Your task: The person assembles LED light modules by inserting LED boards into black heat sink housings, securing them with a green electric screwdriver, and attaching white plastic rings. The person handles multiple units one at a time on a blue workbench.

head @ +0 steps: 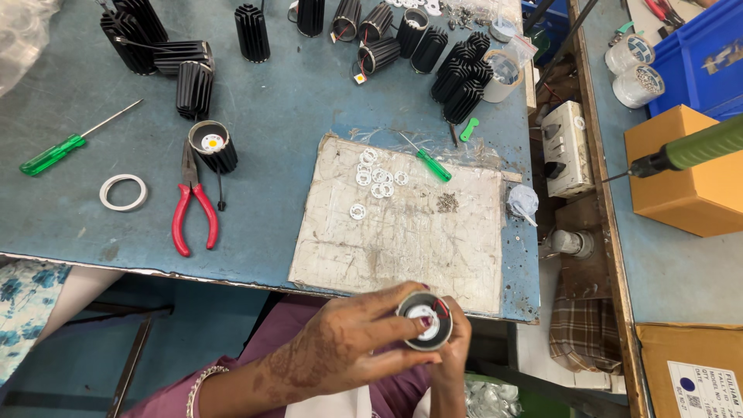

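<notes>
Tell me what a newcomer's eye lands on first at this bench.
First, both hands at the bottom edge: the left hand and right hand grip a round black lamp housing, a fingertip pressed into its open face. Next, the red-handled pliers on the blue table, left of a worn white mat. Black finned housings cluster along the far edge.

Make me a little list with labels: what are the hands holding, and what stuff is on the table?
Held: round black lamp housing, white ring inside
Left hand: fingers across its open face
Right hand: cups it from beneath
Table: blue
Mat: worn, with white rings and small screws
Tools: red pliers, two green screwdrivers
Back: many black finned housings
</notes>
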{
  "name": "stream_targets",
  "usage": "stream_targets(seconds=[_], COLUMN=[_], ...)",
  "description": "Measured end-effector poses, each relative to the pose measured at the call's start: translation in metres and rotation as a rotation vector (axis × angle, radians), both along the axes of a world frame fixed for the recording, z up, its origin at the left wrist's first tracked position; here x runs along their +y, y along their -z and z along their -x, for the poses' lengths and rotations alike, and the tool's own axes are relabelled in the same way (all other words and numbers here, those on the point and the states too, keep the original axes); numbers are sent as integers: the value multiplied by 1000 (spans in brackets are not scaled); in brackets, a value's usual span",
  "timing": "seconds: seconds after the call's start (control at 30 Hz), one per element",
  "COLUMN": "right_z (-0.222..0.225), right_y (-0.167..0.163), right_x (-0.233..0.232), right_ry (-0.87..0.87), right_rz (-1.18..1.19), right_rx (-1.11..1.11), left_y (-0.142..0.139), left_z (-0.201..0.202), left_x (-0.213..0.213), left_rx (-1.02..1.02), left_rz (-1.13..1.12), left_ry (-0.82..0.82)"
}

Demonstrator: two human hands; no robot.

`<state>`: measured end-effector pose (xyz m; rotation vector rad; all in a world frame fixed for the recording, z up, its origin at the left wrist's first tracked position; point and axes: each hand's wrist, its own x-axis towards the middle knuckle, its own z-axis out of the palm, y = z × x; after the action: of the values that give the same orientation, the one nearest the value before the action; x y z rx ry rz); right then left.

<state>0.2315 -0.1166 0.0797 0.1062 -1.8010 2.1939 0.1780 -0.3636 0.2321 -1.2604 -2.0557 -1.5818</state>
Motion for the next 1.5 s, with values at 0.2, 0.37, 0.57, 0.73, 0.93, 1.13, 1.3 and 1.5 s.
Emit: stream_targets(seconds=[0.2, 0.37, 0.57, 0.73, 0.93, 1.13, 1.3, 1.5], right_z=[-6, -8, 2, 6, 5, 30, 89, 142], right_y=[-51, -84, -101, -109, -106, -117, -216, -308], right_x=[-15, -34, -59, -76, -80, -26, 84, 113], right_ry=[-77, -83, -93, -75, -113, -18, 464, 24], right_rz=[-44, -266, -260, -290, -311, -570, -170, 398], right_rx=[79, -50, -66, -82, -109, -251, 426, 230], left_y=[20, 49, 66, 67, 68, 57, 53, 61], left_z=[3, 4, 12, 18, 21, 32, 42, 45], left_x=[8, 11, 3, -4, -15, -30, -18, 7], left_rx=[-926, -1167, -1202, -1197, -1133, -479, -108, -33], left_rz=[-599, -786, -862, -848, -800, -301, 90, 114], left_ry=[241, 123, 95, 53, 79, -7, -146, -148])
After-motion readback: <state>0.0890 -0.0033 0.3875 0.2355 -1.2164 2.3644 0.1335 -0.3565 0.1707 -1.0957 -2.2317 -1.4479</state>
